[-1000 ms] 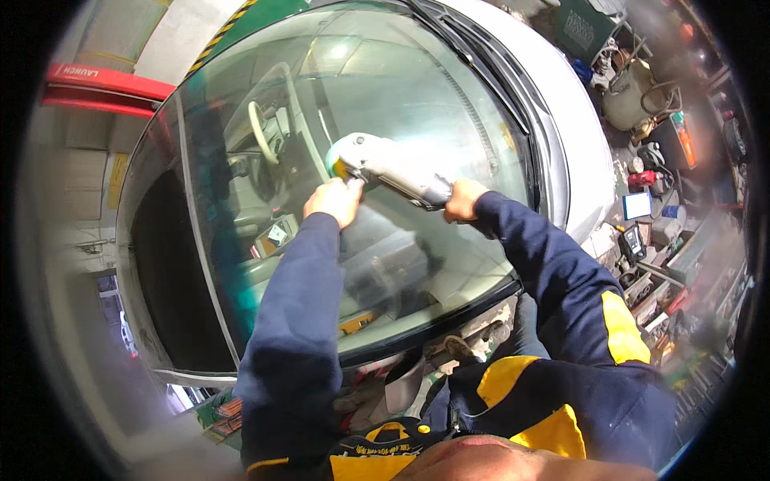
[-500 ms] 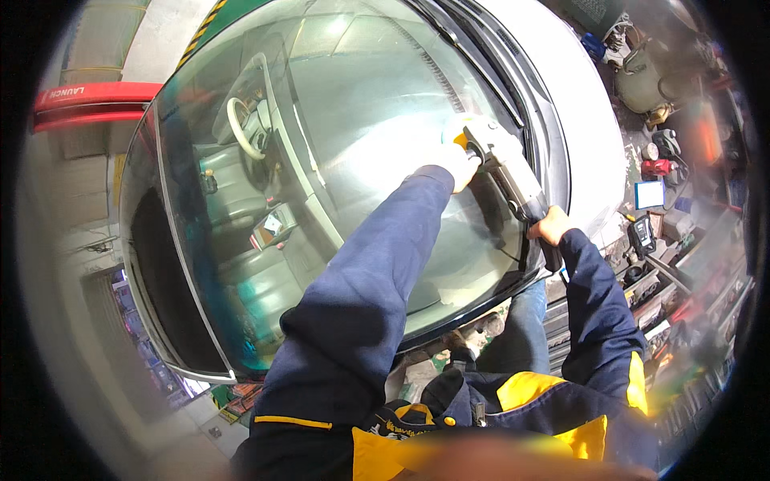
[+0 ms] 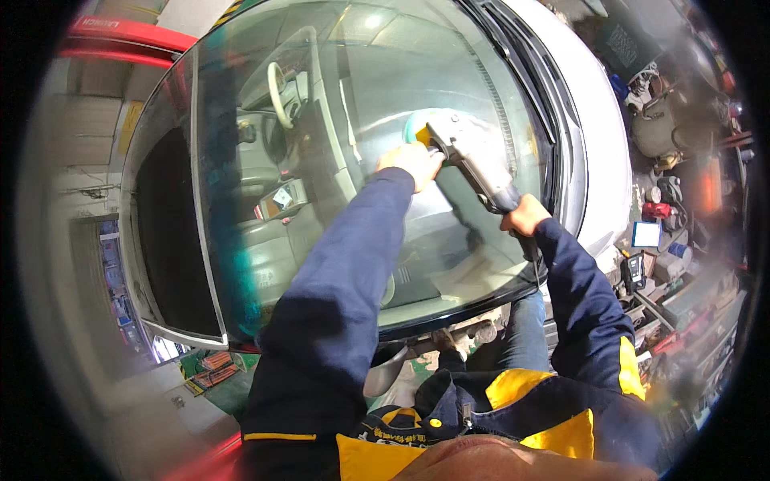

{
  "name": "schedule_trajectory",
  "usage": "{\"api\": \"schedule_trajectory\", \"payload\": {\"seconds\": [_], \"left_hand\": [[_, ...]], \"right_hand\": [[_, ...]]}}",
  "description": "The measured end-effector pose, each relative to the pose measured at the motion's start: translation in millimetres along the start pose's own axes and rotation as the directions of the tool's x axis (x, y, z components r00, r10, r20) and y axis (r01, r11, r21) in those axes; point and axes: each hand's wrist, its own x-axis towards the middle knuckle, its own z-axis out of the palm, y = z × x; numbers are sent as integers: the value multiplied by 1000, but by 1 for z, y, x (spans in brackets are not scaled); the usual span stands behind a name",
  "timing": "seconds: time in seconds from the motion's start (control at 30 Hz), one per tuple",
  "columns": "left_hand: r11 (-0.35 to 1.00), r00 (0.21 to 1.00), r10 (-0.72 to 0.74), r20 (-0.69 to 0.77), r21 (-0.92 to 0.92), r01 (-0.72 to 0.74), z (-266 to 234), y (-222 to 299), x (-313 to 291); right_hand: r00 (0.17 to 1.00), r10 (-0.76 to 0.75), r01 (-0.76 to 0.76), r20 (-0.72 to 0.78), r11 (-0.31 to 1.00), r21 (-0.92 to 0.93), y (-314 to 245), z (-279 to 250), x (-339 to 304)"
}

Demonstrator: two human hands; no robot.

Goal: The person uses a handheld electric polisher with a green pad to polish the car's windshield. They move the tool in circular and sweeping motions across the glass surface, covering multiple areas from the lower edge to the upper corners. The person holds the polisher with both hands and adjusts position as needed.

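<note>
We are leaning over a pale car, its windshield spread beneath us; the white hood lies past the windshield's wiper edge, and a dark roof panel past the opposite edge. A red beam shows beyond the windshield's far corner on the roof side, and behind the glass we can see a cream steering wheel. Our silver-grey power tool is over the windshield, nearer its wiper edge than its roof edge. We judge the step in hand to be working this tool over the windshield; to us, the next move calls for keeping the head level on the glass, with both hands guiding together. The tool spans the space between our hands, in contact with both. Our left hand is near the windshield's middle, its fingers closed on the tool beside the head; our right hand, nearer the windshield's wiper edge, has its fingers wrapped round the rear grip. Just past the left fingers, toward the windshield's far side, a rounded greenish pad peeks from under the head; it appears to lie against the glass, but the head hides most of it and we cannot tell how firmly it presses
</note>
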Motion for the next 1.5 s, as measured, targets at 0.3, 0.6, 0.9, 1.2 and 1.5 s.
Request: {"api": "schedule_trajectory", "payload": {"seconds": [0.3,0.6,0.9,1.2,1.5], "left_hand": [[929,910,-365,-196,-143,342,-45,-185,-140],[776,698,-630,-340,-234,586,-23,-343,-304],[925,889,-374,-265,-167,340,-4,-261,-220],[998,999,-46,-26,39,47,-4,-1,-48],[970,976,200,83,122,-209,45,181,81]], "right_hand": [[904,-396,423,163,884,-198,-177,114,-14],[771,-510,534,381,844,49,-294,233,-66],[905,-371,375,207,927,24,-181,170,-59],[992,-67,60,-107,996,-68,1,31,-53],[967,174,-134,-186,969,208,152,-56,-7]]}}
